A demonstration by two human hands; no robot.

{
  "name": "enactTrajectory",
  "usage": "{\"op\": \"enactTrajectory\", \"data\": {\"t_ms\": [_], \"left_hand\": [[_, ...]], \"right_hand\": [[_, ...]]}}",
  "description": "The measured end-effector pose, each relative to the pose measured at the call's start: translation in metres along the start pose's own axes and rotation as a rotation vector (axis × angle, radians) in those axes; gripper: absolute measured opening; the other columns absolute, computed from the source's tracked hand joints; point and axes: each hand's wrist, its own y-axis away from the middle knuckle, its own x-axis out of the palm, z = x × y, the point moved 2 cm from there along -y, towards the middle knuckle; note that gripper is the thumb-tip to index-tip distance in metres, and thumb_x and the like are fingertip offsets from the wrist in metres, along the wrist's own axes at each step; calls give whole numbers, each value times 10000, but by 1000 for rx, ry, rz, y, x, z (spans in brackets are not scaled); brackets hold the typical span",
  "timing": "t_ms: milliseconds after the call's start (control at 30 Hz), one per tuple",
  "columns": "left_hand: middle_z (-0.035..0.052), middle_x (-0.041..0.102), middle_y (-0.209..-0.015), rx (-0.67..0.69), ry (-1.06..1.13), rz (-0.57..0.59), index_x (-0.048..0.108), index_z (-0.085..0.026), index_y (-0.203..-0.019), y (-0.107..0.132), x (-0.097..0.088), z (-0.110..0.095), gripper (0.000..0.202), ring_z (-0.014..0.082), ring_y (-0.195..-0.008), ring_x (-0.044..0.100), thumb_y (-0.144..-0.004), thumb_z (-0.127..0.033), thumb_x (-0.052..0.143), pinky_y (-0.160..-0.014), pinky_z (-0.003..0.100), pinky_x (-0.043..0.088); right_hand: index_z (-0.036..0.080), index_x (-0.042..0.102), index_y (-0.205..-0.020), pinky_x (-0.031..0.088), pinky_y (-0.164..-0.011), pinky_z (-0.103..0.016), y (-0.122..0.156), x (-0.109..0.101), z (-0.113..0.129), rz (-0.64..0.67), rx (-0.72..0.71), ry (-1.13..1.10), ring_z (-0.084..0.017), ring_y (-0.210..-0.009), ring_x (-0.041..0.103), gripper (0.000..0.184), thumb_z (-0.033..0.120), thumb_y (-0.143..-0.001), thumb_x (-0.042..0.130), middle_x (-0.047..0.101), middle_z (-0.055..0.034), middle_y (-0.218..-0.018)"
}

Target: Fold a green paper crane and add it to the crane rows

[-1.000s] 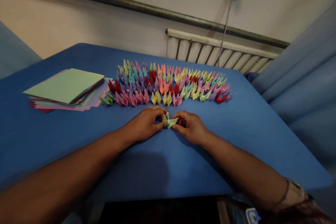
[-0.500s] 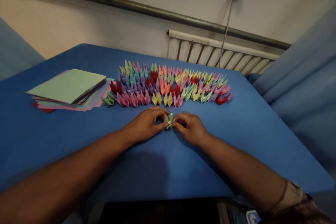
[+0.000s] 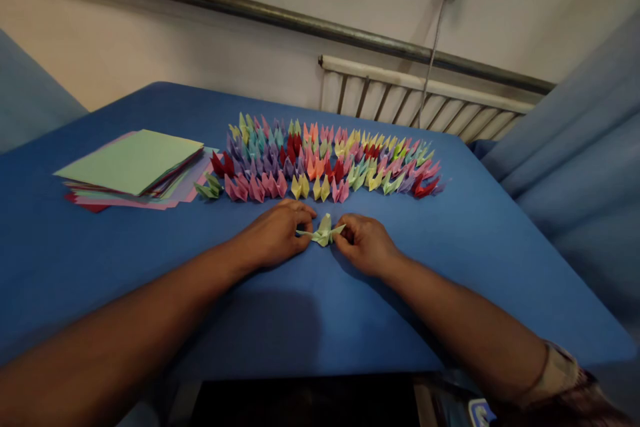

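A pale green origami crane [image 3: 324, 232] is between my hands at the middle of the blue table [image 3: 490, 260]. Its two wings spread out sideways and a point rises from its centre. My left hand [image 3: 280, 233] pinches the left wing between thumb and fingers. On the other side, my right hand [image 3: 367, 243] is closed on the right wing, its fingertips partly hidden by the hand. Just beyond stand rows of many-coloured folded cranes [image 3: 315, 167], the front ones pink, yellow and green.
At the left lies an uneven stack of coloured paper sheets [image 3: 133, 163], pale green on top. Behind the table are a radiator [image 3: 380, 83], a metal pipe [image 3: 280, 23] and a hanging cord [image 3: 431, 60]. A blue curtain [image 3: 585, 147] hangs at the right.
The green crane's wings have come down and spread sideways; before, it looked like a compact star shape. My left hand has shifted slightly left, while the right has hardly moved.
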Motion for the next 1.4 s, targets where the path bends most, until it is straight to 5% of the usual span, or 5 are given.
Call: {"op": "enactTrajectory", "data": {"t_ms": [667,900,1033,1200,1400], "left_hand": [[79,648,-1204,61,147,-95,630,-196,-782,1,0,-6,119,250,-1167,567,-825,-303,605,-1022,418,423],[89,698,-1125,-157,667,-61,676,-171,-1046,-6,-6,4,348,231,-1013,650,-843,-449,621,-918,386,494],[84,696,-1181,-181,834,29,684,-187,-1130,-7,-6,10,395,230,-1083,635,-808,-416,684,-986,389,458],[87,655,-1269,-95,917,170,727,-207,-1003,-5,-3,8,307,228,-1129,617,-766,-403,737,-983,374,455],[91,677,-1159,-98,910,128,694,-179,-774,-6,-1,7,255,217,-1039,628,-748,-426,750,-954,377,454]], "right_hand": [[204,600,-900,425,-601,-226,2,4,-7,-30,-15,-321,-107,-630,532,92,185,-815,630,582,30,-731],[195,628,-797,410,-585,-216,-2,3,-12,-60,-44,-408,-111,-639,527,58,178,-842,597,576,19,-708],[187,644,-832,424,-612,-221,-1,2,-9,-4,-110,-510,-105,-651,536,56,190,-863,597,579,21,-728],[182,647,-828,436,-627,-229,2,0,-3,41,-129,-535,-102,-643,530,73,210,-875,599,599,12,-754],[183,650,-823,428,-620,-232,3,-2,0,35,-137,-495,-104,-635,518,81,228,-875,609,598,10,-742]]}}
